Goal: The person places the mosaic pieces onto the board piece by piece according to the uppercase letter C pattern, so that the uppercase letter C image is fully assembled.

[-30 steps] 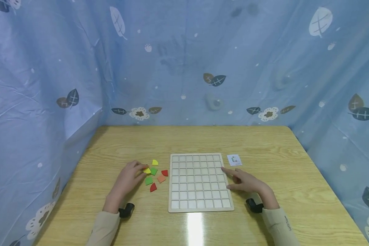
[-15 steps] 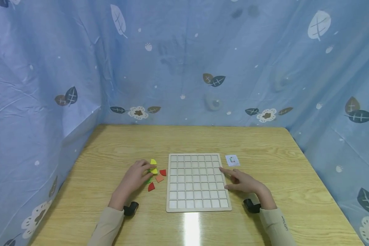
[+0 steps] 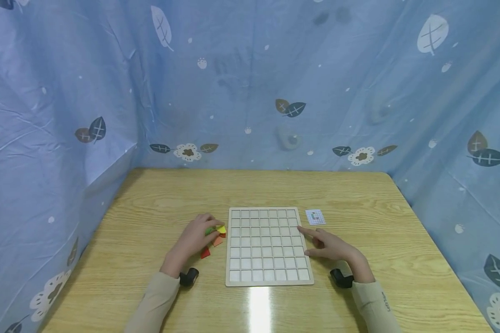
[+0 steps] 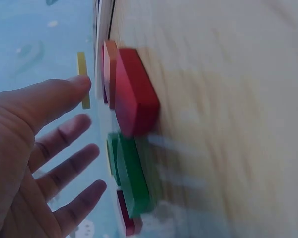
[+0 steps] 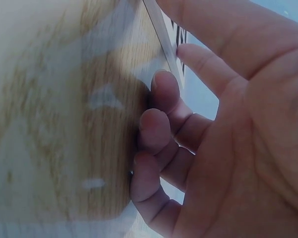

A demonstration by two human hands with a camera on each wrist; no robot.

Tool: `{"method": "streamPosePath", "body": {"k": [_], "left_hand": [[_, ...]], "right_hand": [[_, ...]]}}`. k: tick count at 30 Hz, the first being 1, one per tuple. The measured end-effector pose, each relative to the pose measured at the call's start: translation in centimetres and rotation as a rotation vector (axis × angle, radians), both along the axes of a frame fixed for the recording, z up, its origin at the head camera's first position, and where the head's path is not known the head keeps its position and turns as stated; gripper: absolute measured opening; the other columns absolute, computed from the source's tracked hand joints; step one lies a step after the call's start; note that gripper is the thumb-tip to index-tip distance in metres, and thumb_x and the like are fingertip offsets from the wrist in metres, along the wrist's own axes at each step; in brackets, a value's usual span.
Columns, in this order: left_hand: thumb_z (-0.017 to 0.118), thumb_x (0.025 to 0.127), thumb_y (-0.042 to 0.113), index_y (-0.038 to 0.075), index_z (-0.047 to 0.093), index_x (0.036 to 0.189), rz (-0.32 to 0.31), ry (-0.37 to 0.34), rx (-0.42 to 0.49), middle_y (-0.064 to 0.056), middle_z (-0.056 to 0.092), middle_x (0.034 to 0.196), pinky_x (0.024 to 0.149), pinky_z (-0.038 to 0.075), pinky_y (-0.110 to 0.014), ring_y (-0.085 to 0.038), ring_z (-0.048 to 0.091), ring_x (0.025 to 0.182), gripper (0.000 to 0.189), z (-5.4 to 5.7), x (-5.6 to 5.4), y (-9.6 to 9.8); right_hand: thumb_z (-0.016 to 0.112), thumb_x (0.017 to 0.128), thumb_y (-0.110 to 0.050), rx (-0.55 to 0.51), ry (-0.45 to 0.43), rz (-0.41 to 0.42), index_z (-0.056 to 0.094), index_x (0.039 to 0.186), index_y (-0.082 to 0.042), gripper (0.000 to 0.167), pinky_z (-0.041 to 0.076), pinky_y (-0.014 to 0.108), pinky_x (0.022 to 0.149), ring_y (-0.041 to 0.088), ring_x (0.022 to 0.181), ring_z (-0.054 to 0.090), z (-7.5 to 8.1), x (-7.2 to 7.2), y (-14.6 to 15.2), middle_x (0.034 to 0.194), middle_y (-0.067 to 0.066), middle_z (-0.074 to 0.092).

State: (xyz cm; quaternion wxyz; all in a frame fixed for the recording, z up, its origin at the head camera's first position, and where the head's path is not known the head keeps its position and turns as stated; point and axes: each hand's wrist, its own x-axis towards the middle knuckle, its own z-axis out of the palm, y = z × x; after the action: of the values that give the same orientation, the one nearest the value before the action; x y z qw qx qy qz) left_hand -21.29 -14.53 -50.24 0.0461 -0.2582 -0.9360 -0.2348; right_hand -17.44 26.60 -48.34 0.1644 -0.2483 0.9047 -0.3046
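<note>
My left hand (image 3: 196, 237) pinches a yellow quarter-round tile (image 3: 221, 229) by the left edge of the pale wooden grid board (image 3: 269, 284). In the left wrist view that yellow tile (image 4: 82, 62) appears edge-on at the thumb, held off the table. Beneath and beside the hand lie green tiles (image 4: 131, 176), an orange tile (image 3: 217, 242) and red tiles (image 3: 205, 253), some partly covered by the fingers. At the board's right edge, my right hand (image 3: 333, 246) rests with index finger and thumb extended against the rim; its other fingers bend loosely around nothing.
A small card (image 3: 315, 217) printed with a coloured grid pattern lies beyond the board's upper right corner. Wooden tabletop (image 3: 183, 189) surrounds the board, and a blue patterned curtain (image 3: 250, 83) hangs along the back and sides.
My left hand has moved right, carrying the yellow tile from among the loose tiles towards the board's left edge. My right hand stays at the board's right edge.
</note>
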Motion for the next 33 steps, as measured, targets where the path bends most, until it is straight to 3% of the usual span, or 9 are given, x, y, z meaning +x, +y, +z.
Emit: {"method": "streamPosePath", "body": {"k": [6, 21, 33], "left_hand": [[0.065, 0.087, 0.020, 0.020, 0.067, 0.112, -0.032, -0.023, 0.015, 0.001, 0.058, 0.101, 0.077, 0.042, -0.034, -0.015, 0.051, 0.093, 0.026, 0.1, -0.4, 1.1], [0.064, 0.088, 0.023, 0.023, 0.068, 0.111, -0.105, 0.023, -0.035, 0.004, 0.054, 0.095, 0.070, 0.038, -0.029, -0.012, 0.045, 0.084, 0.024, -0.4, -1.7, 3.5], [0.062, 0.089, 0.022, 0.024, 0.067, 0.113, -0.134, 0.039, -0.081, 0.003, 0.056, 0.098, 0.071, 0.040, -0.031, -0.016, 0.049, 0.092, 0.025, -0.1, -2.4, 5.7]], "right_hand": [[0.065, 0.086, -0.029, -0.001, -0.010, -0.007, 0.034, 0.143, -0.007, 0.069, 0.029, 0.023, 0.059, 0.013, 0.069, 0.034, 0.0, 0.0, 0.0, 0.079, 0.006, 0.041], [0.065, 0.086, -0.029, -0.016, 0.002, 0.009, 0.034, 0.143, -0.006, 0.068, 0.031, 0.023, 0.059, 0.014, 0.068, 0.036, -0.2, -0.1, 0.1, 0.078, 0.007, 0.044], [0.065, 0.086, -0.029, -0.030, -0.002, 0.009, 0.034, 0.143, -0.006, 0.068, 0.032, 0.023, 0.058, 0.013, 0.068, 0.037, -0.3, -0.2, 0.1, 0.079, 0.006, 0.044]]}}
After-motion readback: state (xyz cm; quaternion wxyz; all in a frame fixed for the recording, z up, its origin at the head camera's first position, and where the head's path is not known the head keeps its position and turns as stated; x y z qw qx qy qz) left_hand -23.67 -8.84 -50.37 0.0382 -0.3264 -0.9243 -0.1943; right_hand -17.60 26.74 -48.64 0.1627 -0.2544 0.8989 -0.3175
